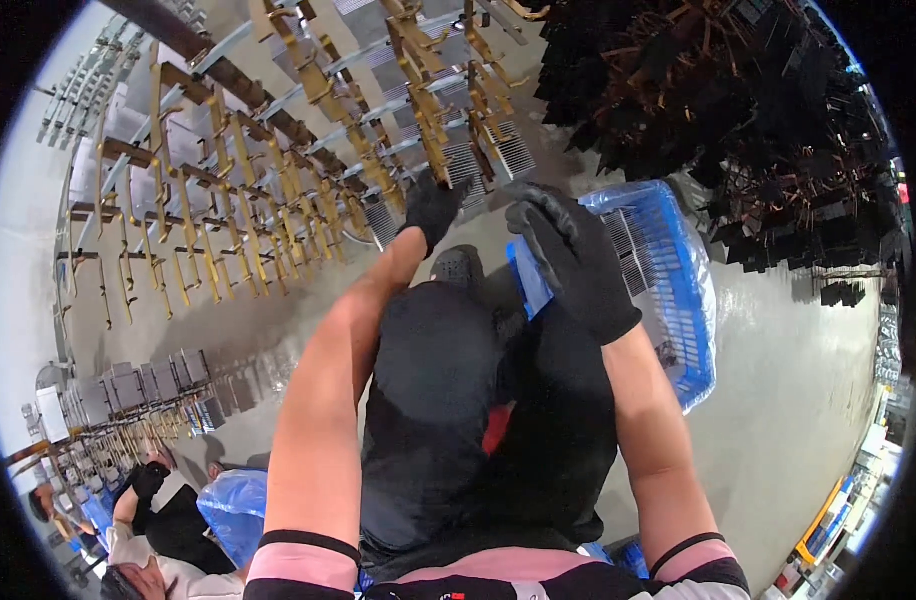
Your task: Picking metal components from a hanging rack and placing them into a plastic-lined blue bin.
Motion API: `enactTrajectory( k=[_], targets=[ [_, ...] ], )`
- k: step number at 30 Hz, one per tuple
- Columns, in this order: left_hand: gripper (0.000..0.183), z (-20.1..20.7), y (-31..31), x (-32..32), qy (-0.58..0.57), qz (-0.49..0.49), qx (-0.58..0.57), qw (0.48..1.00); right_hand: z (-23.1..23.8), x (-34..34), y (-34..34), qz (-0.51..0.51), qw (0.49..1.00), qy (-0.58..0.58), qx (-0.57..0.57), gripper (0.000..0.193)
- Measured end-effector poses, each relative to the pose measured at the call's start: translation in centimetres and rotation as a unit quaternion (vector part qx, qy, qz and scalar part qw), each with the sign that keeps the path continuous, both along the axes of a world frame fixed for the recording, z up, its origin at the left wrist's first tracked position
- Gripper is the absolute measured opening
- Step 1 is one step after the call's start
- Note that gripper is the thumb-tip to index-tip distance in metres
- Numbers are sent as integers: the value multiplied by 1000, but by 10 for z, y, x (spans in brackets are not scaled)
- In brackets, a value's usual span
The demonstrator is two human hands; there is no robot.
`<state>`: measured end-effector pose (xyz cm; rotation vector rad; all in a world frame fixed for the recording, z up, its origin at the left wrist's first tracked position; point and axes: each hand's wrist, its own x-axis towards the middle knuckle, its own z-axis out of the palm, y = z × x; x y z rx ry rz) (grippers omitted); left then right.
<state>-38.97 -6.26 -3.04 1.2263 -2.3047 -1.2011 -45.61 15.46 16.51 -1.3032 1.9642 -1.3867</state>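
Note:
My left hand point(436, 208), in a black glove, reaches to the lower end of a yellowish hanging hook point(430, 140). Its fingers are bent in beside a grey slatted plate point(466, 165), and what they grip is hidden. My right hand point(570, 255), also black-gloved, is raised over the near-left side of a blue basket point(690, 300) lined with clear plastic. The right fingers curve loosely, and nothing shows between them. Another grey slatted plate point(628, 250) lies inside the basket, partly behind the right hand.
Rows of yellowish hooks point(218, 200) hang on metal bars at the left and ahead. Dense black parts point(718, 110) hang at the upper right. Another person point(158, 530) sits at the lower left, beside a blue plastic-lined container point(236, 510). My knees are below my hands.

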Motion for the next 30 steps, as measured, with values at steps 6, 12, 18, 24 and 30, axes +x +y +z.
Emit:
enactTrajectory(
  k=[6,12,18,24,30],
  targets=[
    [56,4,6,-14,-38,-15,-14,999,2,-1,3,-9,998,-56,18,30],
    [72,-17,18,-25,-3,128,43,991,10,3,2,-9,997,-66,25,31],
    [41,-30,14,-12,-35,-7,-34,999,5,0,2,-6,998,-58,11,31],
    [50,-36,14,-7,-120,-261,-251,924,-2,-10,13,-34,998,-35,34,31],
    [55,-122,-59,32,93,-166,135,973,0,9,3,-28,999,-23,-34,31]
  ],
)
